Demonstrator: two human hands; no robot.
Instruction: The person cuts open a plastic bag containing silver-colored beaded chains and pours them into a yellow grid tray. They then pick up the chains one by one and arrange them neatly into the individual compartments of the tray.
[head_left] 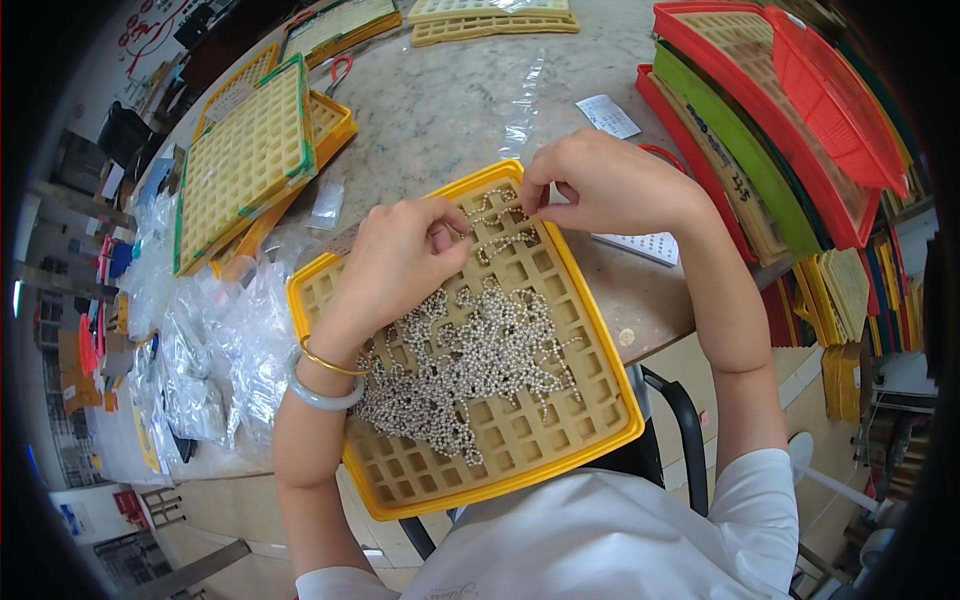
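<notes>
Silver bead chains (pixel 470 355) are heaped across a yellow grid tray (pixel 600 330), which rests on the near edge of the marble desk (pixel 450 100) and overhangs it toward the person's lap. A single strand of chain (pixel 497 215) is stretched over the far end of the tray between the two hands.

A tangle is judged the likeliest trouble: the heap is dense and looped, so a pull on one strand could drag its neighbours along or knot them. Since the tray projects past the desk edge, a downward press on its near side could tip it and spill the beads.

The left hand (pixel 400 262) is closed, thumb and forefinger pinched on the strand near the tray's far left cells, its wrist lying over the heap; a gold bangle and a pale jade bangle (pixel 322 392) are worn on it. The right hand (pixel 610 185) is likewise pinched shut on the same strand at the tray's far corner, the remaining fingers curled.

Clear plastic bags (pixel 215 350) are piled left of the tray. Further left a stack of grid trays (pixel 255 155) is seen, and upright trays in red and green (pixel 770 130) lean at the right. A paper slip (pixel 607 115) lies beyond the right hand.
</notes>
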